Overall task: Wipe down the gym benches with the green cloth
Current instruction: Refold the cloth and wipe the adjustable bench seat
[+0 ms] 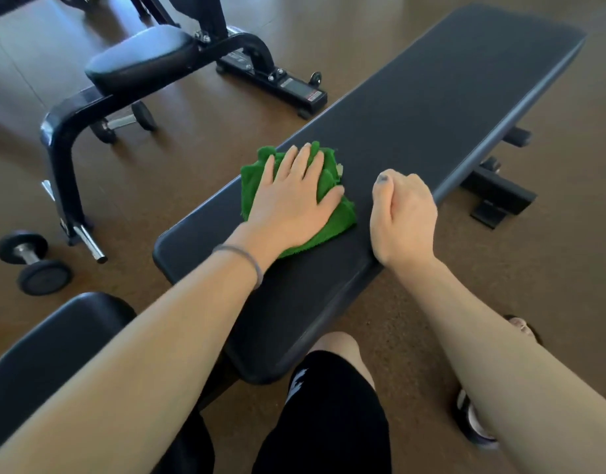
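Green cloth (332, 217), black bench (431, 107), brown floor (199, 138).

The green cloth (332, 218) looks soft and fuzzy. Under it, the bench (414, 107) top is dull and finely bumpy. Left of the bench, the dumbbell (33, 260) handle is shiny metal.

Cloth (332, 220) middle (under hand (291, 203))

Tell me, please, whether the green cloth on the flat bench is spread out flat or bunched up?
Bunched up: the green cloth lies in crumpled folds under the flat left hand on the flat bench.
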A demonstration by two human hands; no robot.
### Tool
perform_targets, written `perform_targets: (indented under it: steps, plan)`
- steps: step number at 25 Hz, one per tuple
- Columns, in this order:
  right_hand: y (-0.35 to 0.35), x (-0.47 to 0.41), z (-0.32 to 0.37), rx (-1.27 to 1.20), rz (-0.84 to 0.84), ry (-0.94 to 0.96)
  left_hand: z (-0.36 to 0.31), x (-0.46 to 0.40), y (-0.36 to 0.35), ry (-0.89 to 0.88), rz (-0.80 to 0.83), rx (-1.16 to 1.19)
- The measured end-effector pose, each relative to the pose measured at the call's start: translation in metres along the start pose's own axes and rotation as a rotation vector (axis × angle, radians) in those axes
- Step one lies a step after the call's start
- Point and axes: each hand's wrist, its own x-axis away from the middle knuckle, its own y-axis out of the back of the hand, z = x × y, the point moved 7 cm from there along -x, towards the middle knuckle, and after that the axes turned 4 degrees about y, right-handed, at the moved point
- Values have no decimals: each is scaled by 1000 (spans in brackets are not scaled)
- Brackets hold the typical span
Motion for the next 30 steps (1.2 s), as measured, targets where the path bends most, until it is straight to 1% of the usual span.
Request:
perform_targets:
  steps: [1, 4, 6, 8, 9, 11, 13, 16, 18, 20, 23, 25, 27, 30]
  plan:
    - [2, -1, 0, -10, -6, 10, -5, 15, -4, -25, -15, -8]
    - [-1, 3, -5, -65, -48, 3, -24, 96, -13, -249, -18, 3]
    - [-1, 6, -9, -95, -81, -22, -20, 81, -11, -327, 5, 16]
    - [-3, 5, -13, -132, -94, -43, -18, 26, -1, -328, -5, 1]
    - [-4, 5, -14, -138, -91, -51, -17, 1, 3, -296, 1, -6]
    - [-4, 6, -13, -143, -84, -47, -1, -34, 5, -174, -7, 26]
    - [-4, 6, -13, -145, -83, -52, 18, -43, 5, -31, -25, 52]
    - [-4, 5, -12, -157, -91, -55, 61, -33, 11, 268, 7, 138]
    - [-4, 6, -10, -177, -107, -51, 95, -10, 15, 459, 29, 165]
    - [-3, 7, -10, -184, -124, -54, 116, 25, 16, 555, 10, 138]
    - [-5, 8, -12, -184, -135, -59, 122, 53, 17, 627, -65, 135]
    - [-4, 7, -13, -172, -164, -49, 111, 30, 19, 649, -66, 85]
    - [-5, 6, -13, -165, -158, -42, 90, -9, 18, 604, -50, 53]
    - [-6, 6, -15, -174, -145, -53, 54, -45, 13, 463, -51, 88]
